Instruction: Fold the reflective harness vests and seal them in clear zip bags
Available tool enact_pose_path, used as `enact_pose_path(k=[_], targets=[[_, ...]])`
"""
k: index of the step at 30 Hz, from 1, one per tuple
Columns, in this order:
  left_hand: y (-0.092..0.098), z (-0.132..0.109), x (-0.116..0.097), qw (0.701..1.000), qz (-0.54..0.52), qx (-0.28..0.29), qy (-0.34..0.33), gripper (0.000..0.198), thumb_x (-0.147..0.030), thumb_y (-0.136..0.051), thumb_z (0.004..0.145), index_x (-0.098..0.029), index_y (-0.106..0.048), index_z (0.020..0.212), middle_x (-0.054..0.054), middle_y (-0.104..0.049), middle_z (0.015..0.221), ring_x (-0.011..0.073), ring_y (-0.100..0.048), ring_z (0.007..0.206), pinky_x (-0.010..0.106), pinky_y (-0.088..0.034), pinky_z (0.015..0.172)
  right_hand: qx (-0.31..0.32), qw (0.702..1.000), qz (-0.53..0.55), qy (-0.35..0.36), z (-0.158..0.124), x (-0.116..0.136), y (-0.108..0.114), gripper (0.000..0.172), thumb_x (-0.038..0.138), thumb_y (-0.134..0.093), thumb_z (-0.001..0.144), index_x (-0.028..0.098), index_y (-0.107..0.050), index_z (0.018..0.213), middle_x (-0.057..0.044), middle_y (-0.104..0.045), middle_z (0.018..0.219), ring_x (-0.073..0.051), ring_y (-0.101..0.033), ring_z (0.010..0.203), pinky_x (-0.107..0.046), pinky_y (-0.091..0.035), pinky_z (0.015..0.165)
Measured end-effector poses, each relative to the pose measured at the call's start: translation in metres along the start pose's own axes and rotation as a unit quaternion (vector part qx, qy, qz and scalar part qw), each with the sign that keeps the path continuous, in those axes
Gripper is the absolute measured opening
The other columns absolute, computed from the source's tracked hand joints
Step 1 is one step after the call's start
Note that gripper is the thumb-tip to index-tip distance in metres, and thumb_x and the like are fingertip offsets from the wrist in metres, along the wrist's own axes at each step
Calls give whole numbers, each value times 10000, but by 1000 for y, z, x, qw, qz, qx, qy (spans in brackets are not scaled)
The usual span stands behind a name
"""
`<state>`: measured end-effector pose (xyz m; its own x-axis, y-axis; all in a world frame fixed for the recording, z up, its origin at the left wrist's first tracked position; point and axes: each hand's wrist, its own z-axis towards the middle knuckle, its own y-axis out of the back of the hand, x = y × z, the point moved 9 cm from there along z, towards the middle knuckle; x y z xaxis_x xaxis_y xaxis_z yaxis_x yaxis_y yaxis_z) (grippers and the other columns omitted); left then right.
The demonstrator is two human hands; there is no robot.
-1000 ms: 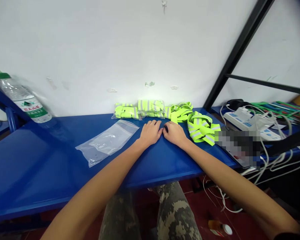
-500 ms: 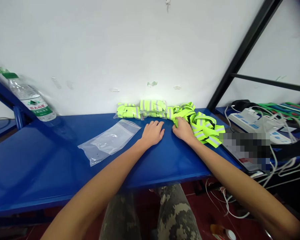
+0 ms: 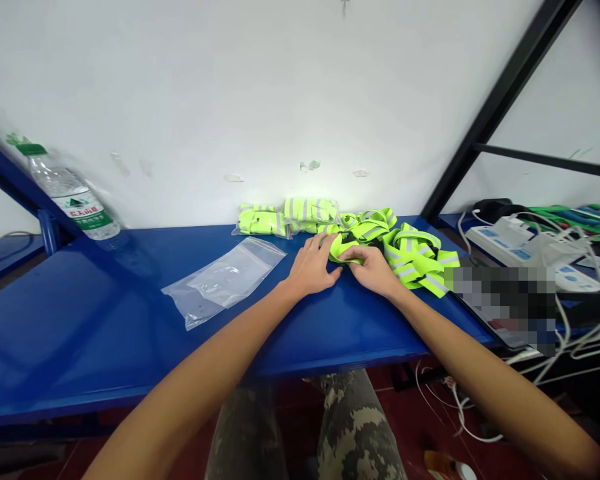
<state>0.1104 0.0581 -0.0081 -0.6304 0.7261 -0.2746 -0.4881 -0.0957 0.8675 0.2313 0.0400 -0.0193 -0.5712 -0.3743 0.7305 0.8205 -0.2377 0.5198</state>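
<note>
My right hand is closed on a neon-yellow reflective band, thumb on top, at the left side of a loose heap of such bands with silver stripes. Beside it my left hand reaches to the band's left end, fingers apart and thumb toward the right hand; whether it grips the band I cannot make out. Behind the hands, bagged reflective bands lie against the wall. To the left of my left hand, flat clear zip bags rest on the blue table.
A clear plastic bottle with a green cap leans at the far left. On the right are power strips, tangled white cables and a flat device, partly blurred. A black metal frame rises behind them.
My right hand has drawn a reflective band leftward from the heap. My left hand has moved right, up to that band. The view has shifted slightly.
</note>
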Motion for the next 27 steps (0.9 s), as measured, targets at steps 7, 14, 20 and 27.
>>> enact_pose_path(k=[7, 14, 20, 27], targets=[[4, -3, -16, 997, 11, 31, -65, 811, -284, -629, 719, -164, -369, 1478, 132, -398, 1538, 326, -306, 1444, 460, -299, 1170, 126, 981, 146, -4, -5, 18, -19, 180, 134, -531, 645, 170, -698, 705, -17, -712, 717, -154, -646, 672, -273, -504, 681], [20, 9, 29, 990, -125, 14, 69, 338, -267, -544, 829, -179, -632, 1144, 57, -725, 864, 231, -697, 858, 319, -516, 786, 37, 979, 198, -17, 0, 21, 4, 193, 356, -665, 799, 187, -739, 855, -63, -747, 973, -217, -682, 971, -346, -535, 864], [45, 5, 65, 955, -206, -135, 168, 201, -289, -498, 906, -184, -625, 1021, -7, -646, 652, 143, -632, 628, 250, -484, 654, -207, 976, -43, -42, -1, -8, 45, 296, 201, -546, 752, 163, -694, 1005, -129, -675, 1120, -258, -647, 1004, -388, -567, 801], [20, 5, 36, 960, -246, -78, 112, 301, -447, -521, 933, -196, -632, 1057, 40, -716, 886, 145, -665, 719, 244, -514, 684, -84, 965, -222, -112, 1, -29, 26, 540, 209, -627, 648, 151, -636, 1185, -138, -699, 1057, -331, -640, 1008, -460, -526, 872]])
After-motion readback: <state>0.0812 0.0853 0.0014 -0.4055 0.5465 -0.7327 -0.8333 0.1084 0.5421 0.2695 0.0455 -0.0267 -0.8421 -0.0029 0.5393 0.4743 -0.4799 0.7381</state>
